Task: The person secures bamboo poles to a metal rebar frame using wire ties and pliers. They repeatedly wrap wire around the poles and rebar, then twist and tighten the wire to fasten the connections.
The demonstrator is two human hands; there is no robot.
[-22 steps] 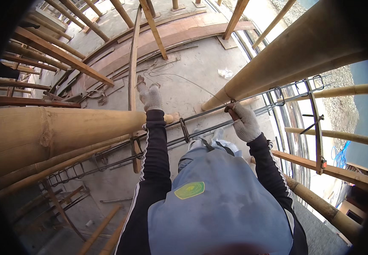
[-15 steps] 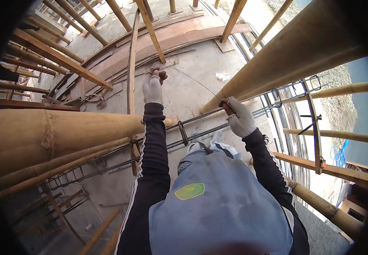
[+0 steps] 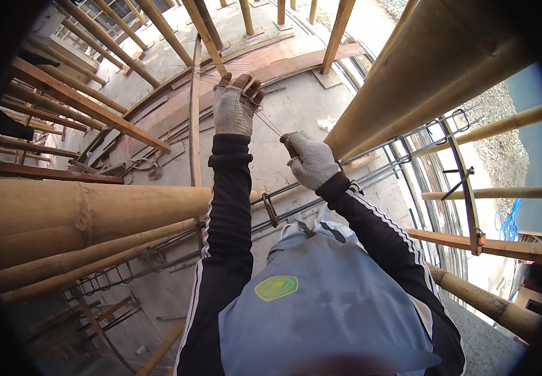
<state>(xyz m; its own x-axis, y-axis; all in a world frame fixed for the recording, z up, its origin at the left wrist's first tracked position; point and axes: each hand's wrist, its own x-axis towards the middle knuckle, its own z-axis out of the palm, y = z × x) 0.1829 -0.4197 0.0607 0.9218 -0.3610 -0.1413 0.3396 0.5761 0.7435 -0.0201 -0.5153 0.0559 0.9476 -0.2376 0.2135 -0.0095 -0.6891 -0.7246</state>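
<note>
A thin pale tie wire (image 3: 269, 123) runs taut and slanted between both gloved hands.

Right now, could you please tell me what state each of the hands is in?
Left hand: closed, gripping one end of a thin wire.
Right hand: closed around a dark tool handle, at the wire's other end.

Thick yellow bamboo poles (image 3: 89, 213) lying horizontal at left, more slanting at upper right (image 3: 421, 81). Grey steel rebar cage with rectangular stirrups (image 3: 446, 156) at right. Brown timber props (image 3: 83, 106) leaning above grey concrete floor (image 3: 296, 106). Blue rope coil (image 3: 507, 219) far right.
</note>
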